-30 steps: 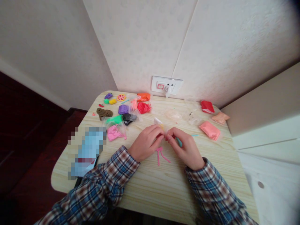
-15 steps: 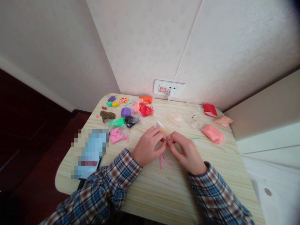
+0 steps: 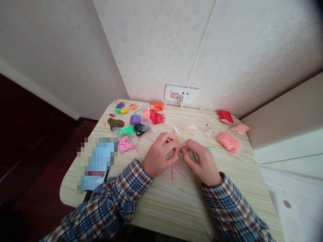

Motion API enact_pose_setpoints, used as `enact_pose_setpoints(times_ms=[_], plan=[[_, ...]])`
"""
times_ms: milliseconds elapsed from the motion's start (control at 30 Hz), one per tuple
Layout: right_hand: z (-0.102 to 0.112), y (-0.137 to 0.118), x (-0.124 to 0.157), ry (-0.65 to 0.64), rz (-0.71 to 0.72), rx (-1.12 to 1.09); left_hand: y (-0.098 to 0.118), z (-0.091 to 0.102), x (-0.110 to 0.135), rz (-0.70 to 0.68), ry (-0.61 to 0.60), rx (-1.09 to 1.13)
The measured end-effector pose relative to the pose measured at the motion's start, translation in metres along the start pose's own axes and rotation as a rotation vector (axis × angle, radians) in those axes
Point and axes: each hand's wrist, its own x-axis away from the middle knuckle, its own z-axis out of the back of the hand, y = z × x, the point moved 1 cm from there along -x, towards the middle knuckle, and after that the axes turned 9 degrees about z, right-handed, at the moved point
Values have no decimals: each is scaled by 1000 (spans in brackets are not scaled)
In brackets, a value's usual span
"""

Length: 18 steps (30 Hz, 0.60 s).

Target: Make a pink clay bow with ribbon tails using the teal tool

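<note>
My left hand [image 3: 161, 156] is closed in a pinch at the middle of the table; what lies between its fingertips is too small to make out. Facing it, my right hand [image 3: 202, 162] pinches a bit of clear plastic [image 3: 182, 146], with a narrow gap between the two hands. Just beyond my left fingers is a small white-and-yellow packet [image 3: 175, 131], partly hidden by them. Two thin pink strips [image 3: 172, 172] lie on the table below the fingertips. A teal stick [image 3: 212, 148] shows behind my right hand, which covers part of it.
On the left of the table [image 3: 161, 205] are bagged clay pieces in pink [image 3: 127, 144], green [image 3: 126, 130], black [image 3: 141, 129] and red [image 3: 156, 117], brown coils [image 3: 115, 123] and small clay fruits [image 3: 119, 105]. A blurred-out screen [image 3: 99, 164] lies nearer. Salmon [image 3: 229, 142] and red [image 3: 225, 116] packets lie right.
My fingertips, close together before, have parted slightly. The clear plastic now shows at my right fingertips, and more of the teal stick is visible behind that hand.
</note>
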Motion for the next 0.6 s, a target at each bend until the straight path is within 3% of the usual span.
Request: enact_pose_setpoints(times_ms=[167,333,600], plan=[[-4,-2,-2,-3,-46,-75,-1,-2,1,28,12,27],[-6,1,-2,-57,-138,42,0,-4,2,-48,0,-137],[-10,-8,-4,-17,-155,46,3,-6,7,-111,93,-236]])
